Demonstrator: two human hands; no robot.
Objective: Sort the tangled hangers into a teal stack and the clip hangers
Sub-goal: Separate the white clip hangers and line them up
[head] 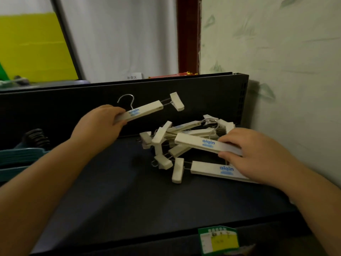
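My left hand (pixel 100 122) grips the bar of a white clip hanger (pixel 145 110), lifted above the dark shelf with its metal hook up and one clip hanging off the right end. My right hand (pixel 256 154) pinches the right end of another white clip hanger (pixel 201 144) on top of a tangled pile of white clip hangers (pixel 177 137). One more clip hanger (pixel 212 169) lies flat in front of the pile, partly under my right hand. A stack of teal hangers (pixel 20 156) sits at the far left, its black hooks bunched at the top.
The dark shelf (pixel 129 196) has a black back panel (pixel 55 108) behind it and a pale wall (pixel 286 89) close on the right. A green and yellow price tag (pixel 218 241) hangs on the shelf's front edge.
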